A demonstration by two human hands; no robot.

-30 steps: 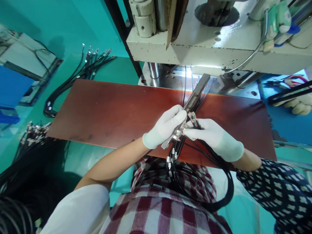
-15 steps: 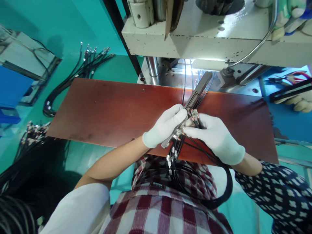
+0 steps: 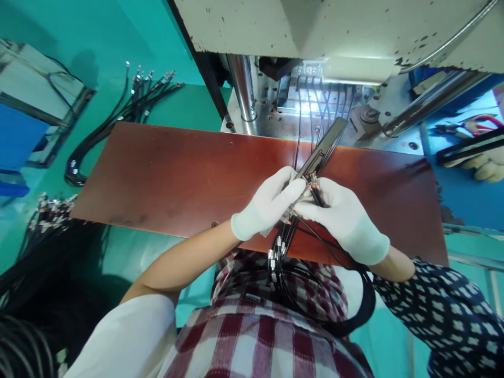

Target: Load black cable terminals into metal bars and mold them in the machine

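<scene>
My left hand (image 3: 271, 202), in a white glove, is closed around a long metal bar (image 3: 326, 139) that lies slantwise over the brown board (image 3: 177, 173). Beside it my right hand (image 3: 342, 218), also gloved, pinches a bunch of black cables with metal ends (image 3: 314, 185). The fingertips of both hands nearly meet at the bar. More cables with silver connectors (image 3: 279, 249) hang below the bar and loop over the lap. Thin cables (image 3: 313, 107) run from the bar's far part to the metal press bed.
A press with a pale upper block (image 3: 299, 29) and steel posts (image 3: 243, 86) stands ahead. Cable bundles (image 3: 129, 105) lie at the left. Pliers (image 3: 468, 126) and a glove (image 3: 486, 165) are at the right.
The pale press block appears higher, showing more of the bed and the thin cables. Both hands have shifted only slightly at the bar.
</scene>
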